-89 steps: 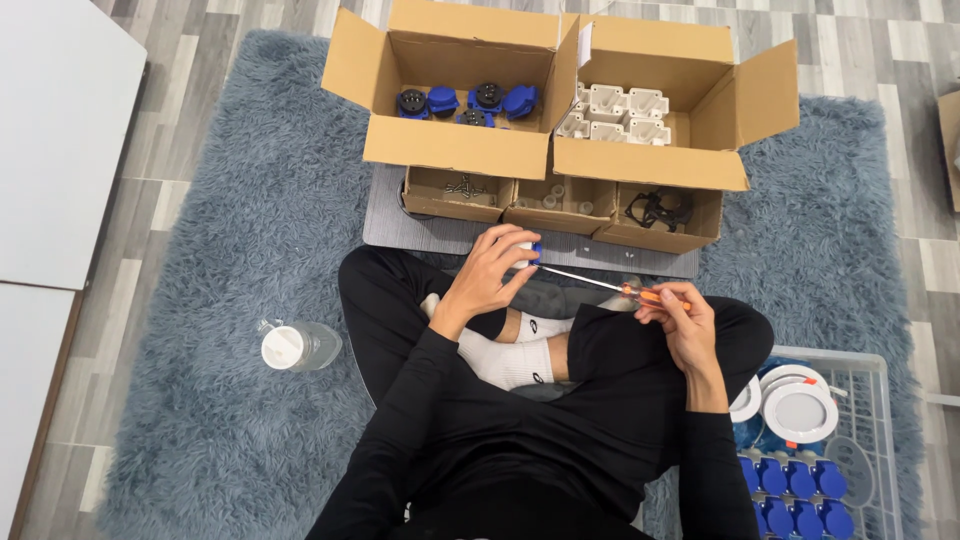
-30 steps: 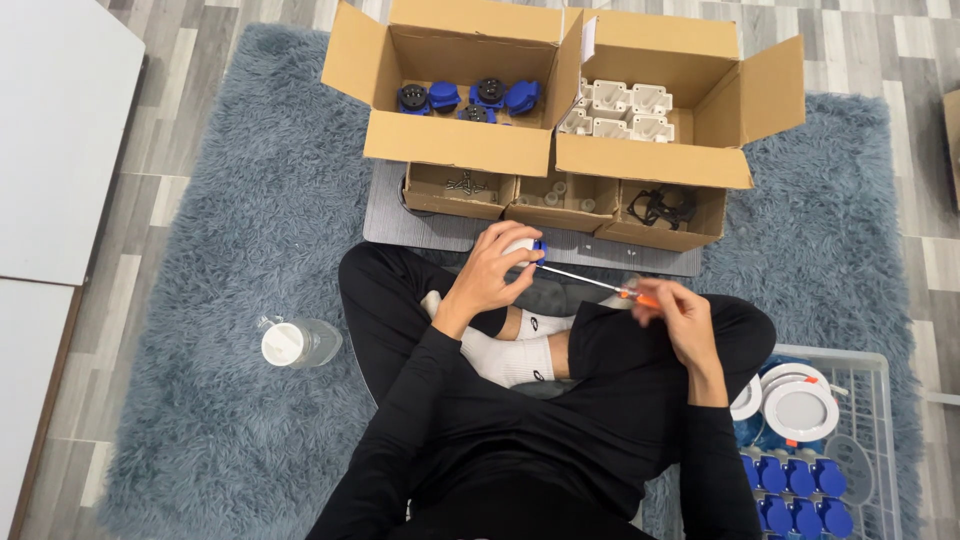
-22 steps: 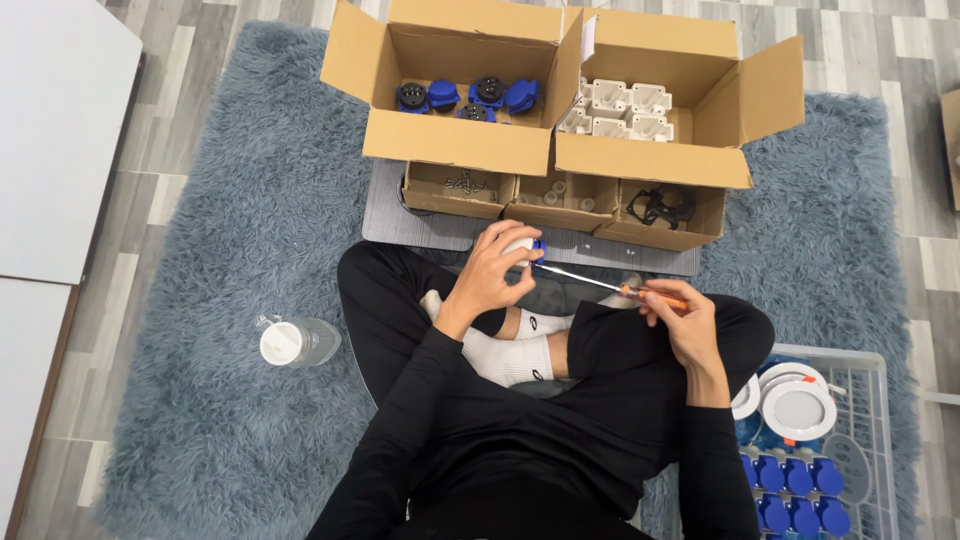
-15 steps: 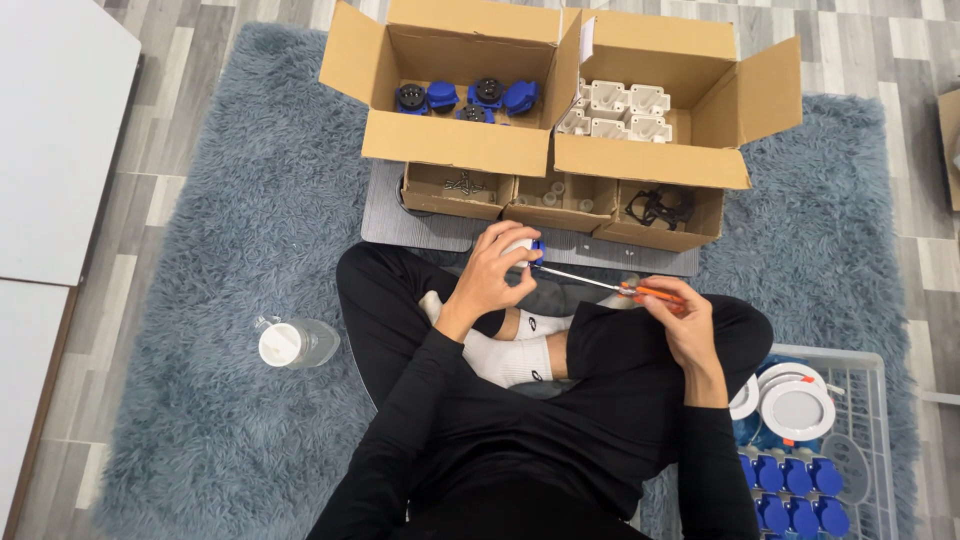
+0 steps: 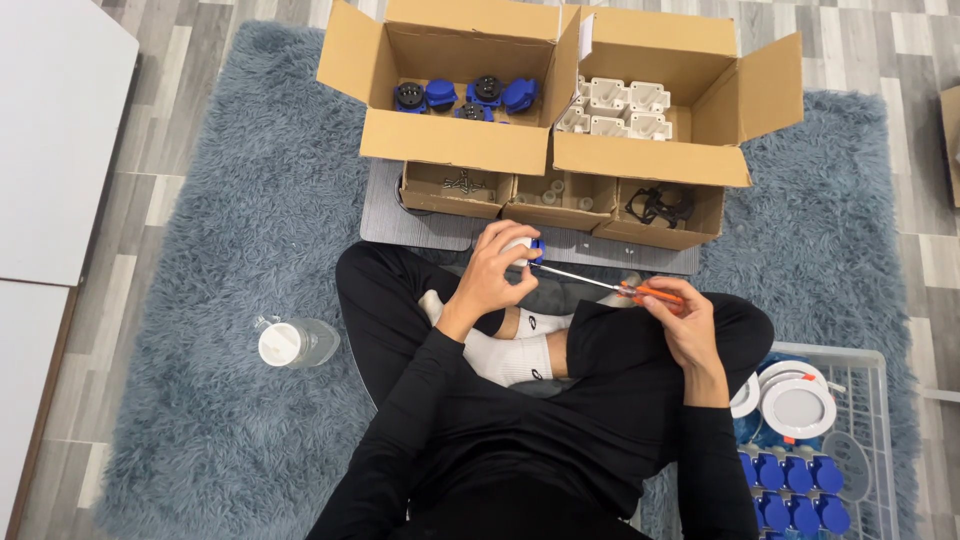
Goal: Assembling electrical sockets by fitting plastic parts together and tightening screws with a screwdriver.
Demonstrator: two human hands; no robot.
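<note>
I sit cross-legged on a shaggy grey-blue rug. My left hand (image 5: 495, 275) grips a small white and blue socket part (image 5: 527, 248) in front of my knees. My right hand (image 5: 682, 322) is closed on the orange handle of a screwdriver (image 5: 612, 285), whose thin metal shaft points left with its tip at the part. Both hands hover over my lap, just in front of a grey board (image 5: 420, 222).
Two open cardboard boxes lie ahead: the left box (image 5: 452, 150) with blue parts, the right box (image 5: 650, 158) with white housings. Three small trays (image 5: 560, 200) hold screws, small pieces and black rings. A plastic bottle (image 5: 295, 342) lies left. A white wire basket (image 5: 868, 440) of blue parts sits right.
Almost nothing differs; my right hand has shifted slightly on the screwdriver handle while the tip stays at the part in my left hand.
</note>
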